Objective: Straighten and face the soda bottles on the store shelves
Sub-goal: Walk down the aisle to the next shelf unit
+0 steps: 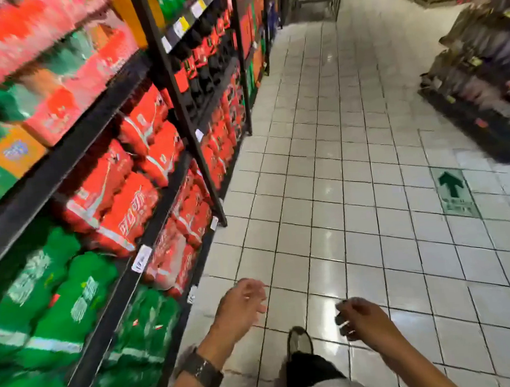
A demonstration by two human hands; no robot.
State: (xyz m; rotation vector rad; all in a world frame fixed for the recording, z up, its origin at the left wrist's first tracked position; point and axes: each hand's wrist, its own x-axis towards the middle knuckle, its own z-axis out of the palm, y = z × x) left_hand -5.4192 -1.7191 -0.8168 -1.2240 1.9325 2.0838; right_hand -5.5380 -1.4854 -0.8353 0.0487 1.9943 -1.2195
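Head view: motion blur smears shelved soda packs [115, 202].

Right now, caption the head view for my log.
Both hands, left and right, empty over tiled aisle floor beside soda shelves.

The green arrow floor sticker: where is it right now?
In the head view, the arrow sticker lies on the tiled floor at right, near the dark pallet display, across the aisle from the shelves.
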